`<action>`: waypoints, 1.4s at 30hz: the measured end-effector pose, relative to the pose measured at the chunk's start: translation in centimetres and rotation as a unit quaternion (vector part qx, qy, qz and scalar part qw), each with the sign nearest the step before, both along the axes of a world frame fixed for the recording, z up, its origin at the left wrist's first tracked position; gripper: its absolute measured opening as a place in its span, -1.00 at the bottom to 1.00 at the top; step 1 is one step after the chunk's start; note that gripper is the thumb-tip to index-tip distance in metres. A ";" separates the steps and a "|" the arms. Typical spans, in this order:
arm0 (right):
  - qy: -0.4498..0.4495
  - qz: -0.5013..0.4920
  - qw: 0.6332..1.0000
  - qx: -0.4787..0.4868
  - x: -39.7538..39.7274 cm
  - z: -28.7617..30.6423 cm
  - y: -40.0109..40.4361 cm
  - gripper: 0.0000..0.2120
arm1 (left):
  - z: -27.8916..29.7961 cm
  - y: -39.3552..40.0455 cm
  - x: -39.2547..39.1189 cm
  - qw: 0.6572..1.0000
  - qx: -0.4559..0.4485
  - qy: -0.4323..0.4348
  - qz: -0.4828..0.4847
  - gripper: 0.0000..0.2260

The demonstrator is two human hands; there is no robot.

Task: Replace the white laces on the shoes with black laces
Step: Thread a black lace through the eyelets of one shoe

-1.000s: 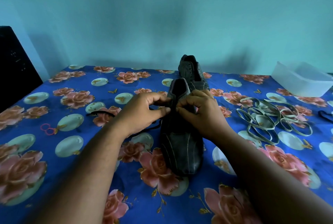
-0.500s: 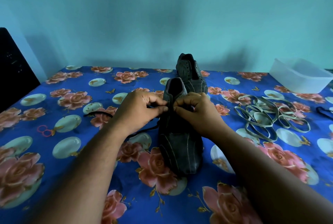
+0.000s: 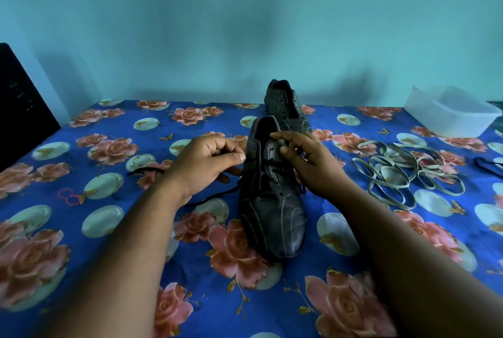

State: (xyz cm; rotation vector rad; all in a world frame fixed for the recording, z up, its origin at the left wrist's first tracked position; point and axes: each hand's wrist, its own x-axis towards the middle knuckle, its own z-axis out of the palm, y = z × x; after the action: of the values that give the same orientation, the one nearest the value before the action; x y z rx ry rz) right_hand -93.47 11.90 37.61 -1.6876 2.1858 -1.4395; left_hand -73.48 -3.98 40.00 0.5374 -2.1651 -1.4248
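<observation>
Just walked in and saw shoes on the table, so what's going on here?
A person is lacing the near shoe with a black lace. The left hand pinches the lace at the shoe's left side, near the top eyelets; the right hand holds the shoe's right side by the tongue. The lace's loose end trails left over the flowered cloth. The second shoe stands behind. The removed white laces lie heaped to the right, near a plastic tub.

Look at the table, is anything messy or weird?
A bit messy: the white laces lie in a loose tangle right of the near shoe, and a black lace trails left from that shoe. Nothing looks broken.
</observation>
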 end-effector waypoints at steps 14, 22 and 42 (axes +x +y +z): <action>-0.079 0.048 0.996 -0.013 -0.7 -0.9 -0.1 -0.68 | 0.4 -1.9 0.4 0.959 0.178 0.068 0.211 -0.81; -0.061 0.039 0.997 -0.012 -1.2 -1.3 -0.4 -0.64 | -0.9 -0.7 -0.3 0.998 -0.048 -0.050 -0.005 -0.70; -0.086 0.048 0.995 -0.015 -0.8 -0.9 -0.1 -0.68 | -2.2 -4.1 0.1 0.945 -0.122 -0.099 0.286 -0.75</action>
State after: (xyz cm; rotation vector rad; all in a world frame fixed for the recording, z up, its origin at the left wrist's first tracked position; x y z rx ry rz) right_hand -94.25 11.80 36.69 -1.5875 1.9760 -1.5379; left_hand -73.35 -8.08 37.82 1.1392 -2.0482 -0.8059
